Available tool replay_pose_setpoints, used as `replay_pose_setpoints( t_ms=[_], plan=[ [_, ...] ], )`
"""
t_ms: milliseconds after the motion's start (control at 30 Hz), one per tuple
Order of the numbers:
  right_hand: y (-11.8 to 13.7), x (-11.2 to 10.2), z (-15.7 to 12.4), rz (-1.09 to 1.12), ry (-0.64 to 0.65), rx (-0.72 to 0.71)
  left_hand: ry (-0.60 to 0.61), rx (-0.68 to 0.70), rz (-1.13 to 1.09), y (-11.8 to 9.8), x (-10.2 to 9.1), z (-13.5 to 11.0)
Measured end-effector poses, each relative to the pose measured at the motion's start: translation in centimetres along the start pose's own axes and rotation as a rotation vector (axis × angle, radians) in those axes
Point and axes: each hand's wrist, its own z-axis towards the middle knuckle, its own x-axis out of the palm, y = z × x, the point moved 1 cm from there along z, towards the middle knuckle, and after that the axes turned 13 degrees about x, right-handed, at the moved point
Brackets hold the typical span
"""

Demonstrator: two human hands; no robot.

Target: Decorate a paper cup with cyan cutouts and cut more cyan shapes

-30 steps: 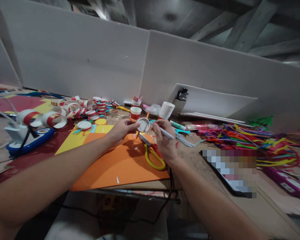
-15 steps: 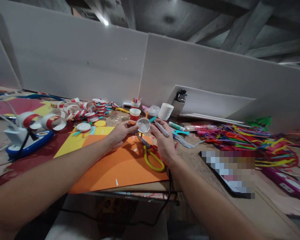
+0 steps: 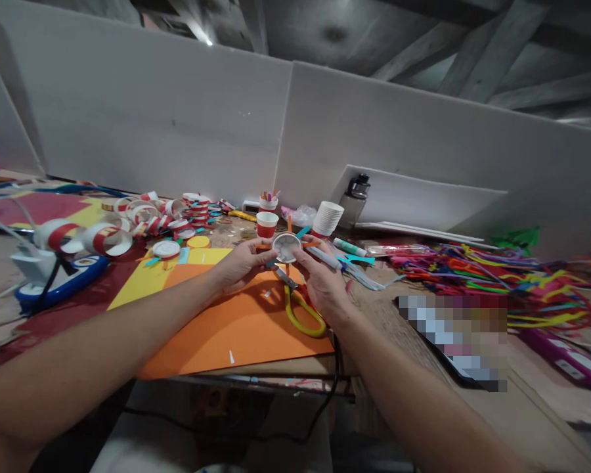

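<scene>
A small round white paper cup base [image 3: 286, 248], with orange and teal paper strips sticking out around its rim, is held up between both hands, its hollow side towards me. My left hand [image 3: 243, 264] pinches its left edge and a strip. My right hand [image 3: 322, 279] grips the right edge, thumb on the rim. A pale marker-like stick [image 3: 324, 256] lies along my right fingers; whether they hold it is unclear. Below, scissors with yellow handles [image 3: 305, 316] rest on an orange sheet [image 3: 211, 335], partly behind my right hand.
Behind stand a red-and-white paper cup [image 3: 266, 225], a cup stack [image 3: 329, 215] and a bottle [image 3: 355, 200]. Paper rings [image 3: 103, 238] and a similar stripped cup piece [image 3: 166, 249] lie left. Right are a glue stick [image 3: 349, 247], pipe cleaners [image 3: 473, 269] and a phone [image 3: 448, 341].
My right thumb has moved further over the rim of the cup base. The piece has shifted slightly right and turned a little, showing more of its teal and orange strips.
</scene>
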Motion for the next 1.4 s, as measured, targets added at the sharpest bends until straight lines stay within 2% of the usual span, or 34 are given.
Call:
replay_pose_setpoints(
  t_ms=[300,467,700,933,1400],
  plan=[
    [0.3,-0.3,0.2,-0.165,-0.038,-0.009,0.092,-0.072,0.161,-1.4,-1.2,0.6],
    [0.3,-0.3,0.1,-0.248,0.009,-0.045,0.100,-0.081,0.267,-1.2,-1.5,0.7],
    [0.8,-1.4,0.7,-0.376,-0.250,-0.252,-0.085,-0.042,0.256,-0.8,-1.4,0.7],
    [0.8,0.0,-0.6,-0.553,-0.053,-0.278,-0.080,-0.030,0.285,-0.3,-1.6,0.7],
    [0.8,0.0,-0.8,-0.681,-0.057,-0.356,-0.051,-0.011,0.315,-0.4,-1.4,0.7]
  ],
)
